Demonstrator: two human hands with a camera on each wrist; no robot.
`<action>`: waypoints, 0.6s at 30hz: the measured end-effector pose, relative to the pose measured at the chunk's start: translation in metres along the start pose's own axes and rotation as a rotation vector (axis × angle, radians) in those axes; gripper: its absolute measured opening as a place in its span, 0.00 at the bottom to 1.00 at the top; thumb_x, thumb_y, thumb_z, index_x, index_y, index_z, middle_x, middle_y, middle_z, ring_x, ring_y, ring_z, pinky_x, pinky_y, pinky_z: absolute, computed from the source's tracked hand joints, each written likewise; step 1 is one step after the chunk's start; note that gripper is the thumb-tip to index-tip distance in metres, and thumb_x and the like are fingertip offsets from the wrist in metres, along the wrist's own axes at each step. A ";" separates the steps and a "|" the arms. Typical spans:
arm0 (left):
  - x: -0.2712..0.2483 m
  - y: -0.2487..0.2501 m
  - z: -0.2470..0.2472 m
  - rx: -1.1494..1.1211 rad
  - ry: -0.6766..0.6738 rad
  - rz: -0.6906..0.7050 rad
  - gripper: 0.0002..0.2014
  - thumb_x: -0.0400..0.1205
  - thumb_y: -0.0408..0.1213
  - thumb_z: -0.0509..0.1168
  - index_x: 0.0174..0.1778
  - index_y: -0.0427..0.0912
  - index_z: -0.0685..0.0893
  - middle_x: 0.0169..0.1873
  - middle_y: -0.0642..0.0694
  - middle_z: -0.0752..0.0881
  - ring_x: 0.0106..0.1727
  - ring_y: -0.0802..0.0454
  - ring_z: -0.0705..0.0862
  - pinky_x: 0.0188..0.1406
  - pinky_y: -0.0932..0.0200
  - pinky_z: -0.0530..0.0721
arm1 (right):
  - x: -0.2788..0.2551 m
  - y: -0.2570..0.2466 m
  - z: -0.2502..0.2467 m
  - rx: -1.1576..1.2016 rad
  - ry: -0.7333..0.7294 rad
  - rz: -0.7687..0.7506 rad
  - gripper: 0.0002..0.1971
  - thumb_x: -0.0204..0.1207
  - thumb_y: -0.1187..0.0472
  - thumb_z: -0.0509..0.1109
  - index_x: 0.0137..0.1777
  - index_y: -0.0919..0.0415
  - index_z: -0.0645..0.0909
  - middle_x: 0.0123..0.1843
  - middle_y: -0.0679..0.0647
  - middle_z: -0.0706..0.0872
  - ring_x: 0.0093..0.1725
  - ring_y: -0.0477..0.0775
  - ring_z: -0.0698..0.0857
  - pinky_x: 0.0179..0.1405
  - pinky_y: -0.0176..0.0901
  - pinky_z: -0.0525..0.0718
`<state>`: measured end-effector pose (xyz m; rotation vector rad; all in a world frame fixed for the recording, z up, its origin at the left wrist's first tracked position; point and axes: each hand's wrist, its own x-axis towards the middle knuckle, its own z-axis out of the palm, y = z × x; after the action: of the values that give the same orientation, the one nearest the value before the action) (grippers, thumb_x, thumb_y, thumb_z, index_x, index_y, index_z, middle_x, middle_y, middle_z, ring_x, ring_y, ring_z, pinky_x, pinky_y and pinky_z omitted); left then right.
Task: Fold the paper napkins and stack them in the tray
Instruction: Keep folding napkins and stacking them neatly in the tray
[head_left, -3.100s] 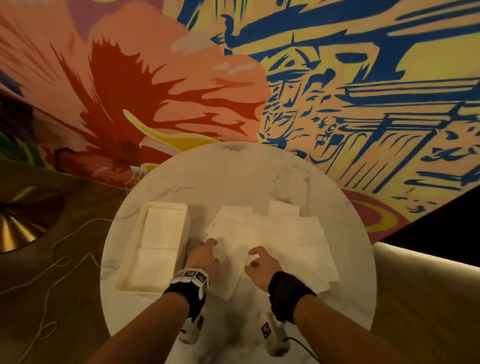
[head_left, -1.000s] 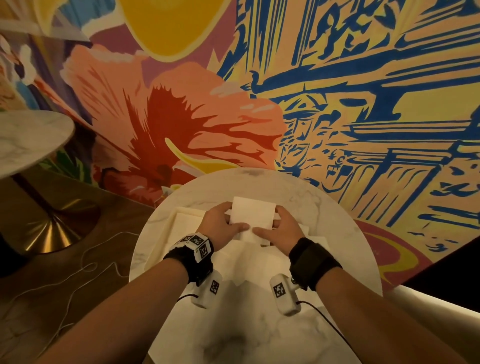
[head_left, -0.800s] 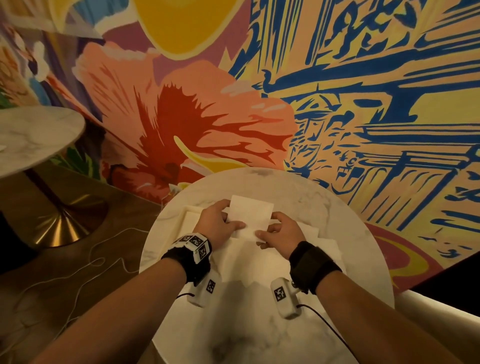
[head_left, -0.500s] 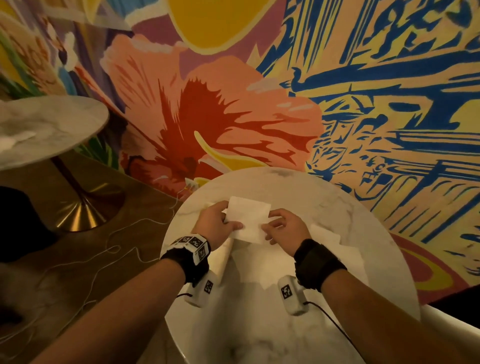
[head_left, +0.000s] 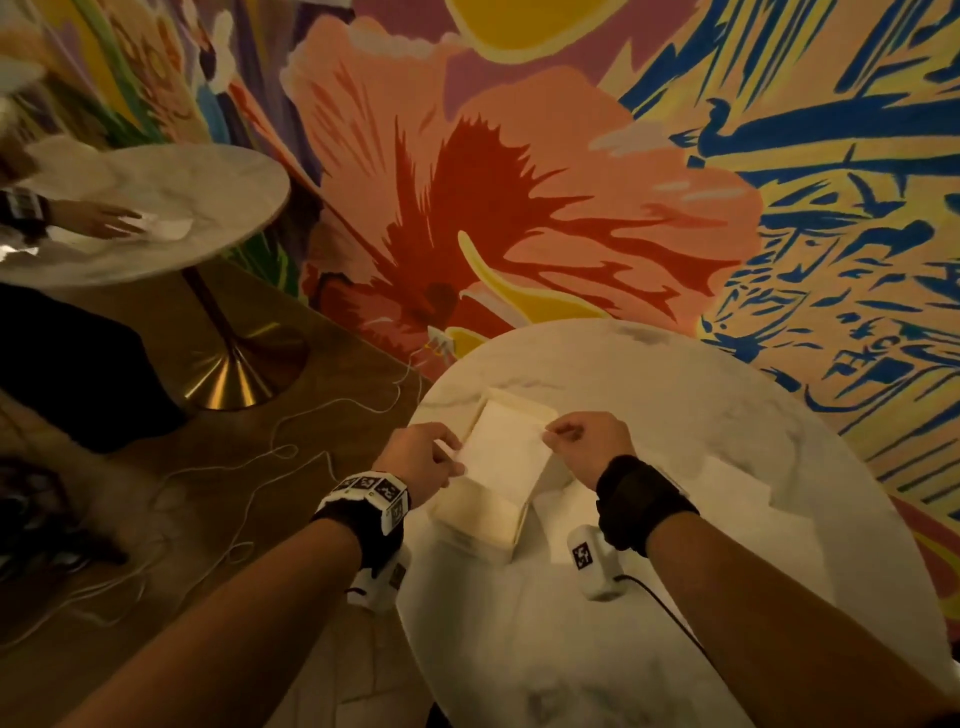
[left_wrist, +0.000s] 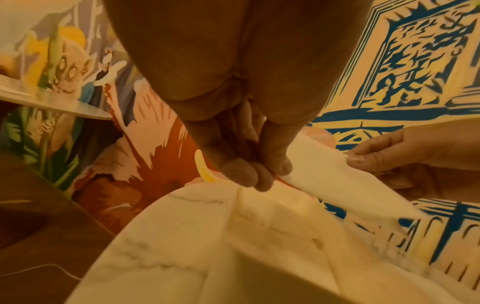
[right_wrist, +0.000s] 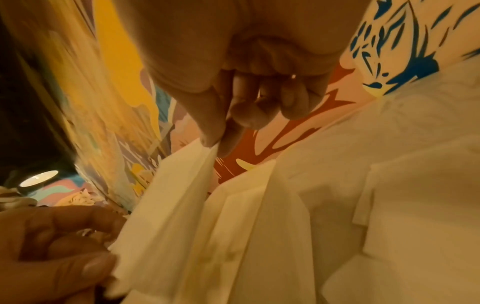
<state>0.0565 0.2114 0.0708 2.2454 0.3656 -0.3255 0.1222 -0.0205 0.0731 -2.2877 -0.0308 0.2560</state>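
Both hands hold one folded white napkin (head_left: 506, 447) in the air above the cream tray (head_left: 485, 525) at the left of the round marble table. My left hand (head_left: 421, 460) pinches its left edge between thumb and fingers (left_wrist: 259, 174). My right hand (head_left: 584, 441) pinches the right corner (right_wrist: 211, 144). The napkin (left_wrist: 335, 174) hangs stretched between them, and the same napkin (right_wrist: 171, 216) sags toward the tray. Loose unfolded napkins (head_left: 727, 488) lie on the table to the right; these napkins (right_wrist: 389, 205) overlap one another.
The marble table (head_left: 649, 649) stands against a painted mural wall. A second round table (head_left: 171, 208) with a brass foot stands to the left, with another person's hand (head_left: 98, 218) on a napkin there. Thin cables (head_left: 291, 452) run over the wooden floor.
The hands have carried the folded napkin left, from above the loose napkins to above the tray. My view has swung left, bringing the second table and the other person's hand into sight.
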 end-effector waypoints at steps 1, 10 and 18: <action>0.001 -0.007 -0.003 0.033 0.013 -0.011 0.10 0.77 0.38 0.77 0.53 0.49 0.86 0.38 0.52 0.91 0.40 0.57 0.89 0.44 0.58 0.88 | 0.001 0.002 0.006 -0.016 -0.013 0.024 0.02 0.74 0.56 0.78 0.45 0.52 0.90 0.43 0.49 0.90 0.46 0.48 0.87 0.57 0.39 0.84; 0.009 -0.031 0.000 0.124 -0.059 -0.010 0.13 0.79 0.31 0.73 0.57 0.50 0.84 0.42 0.54 0.88 0.47 0.55 0.87 0.42 0.62 0.82 | -0.003 0.009 0.058 -0.219 -0.171 0.106 0.06 0.75 0.52 0.76 0.47 0.53 0.90 0.48 0.49 0.91 0.49 0.50 0.87 0.57 0.42 0.86; 0.013 -0.031 -0.001 0.106 -0.097 -0.013 0.17 0.78 0.30 0.74 0.60 0.50 0.84 0.43 0.53 0.88 0.45 0.58 0.86 0.39 0.63 0.81 | -0.004 0.010 0.066 -0.491 -0.261 0.033 0.17 0.80 0.50 0.69 0.67 0.54 0.83 0.65 0.53 0.85 0.62 0.54 0.84 0.63 0.48 0.83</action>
<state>0.0573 0.2338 0.0455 2.3213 0.3181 -0.4690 0.1043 0.0215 0.0237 -2.7246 -0.2107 0.6204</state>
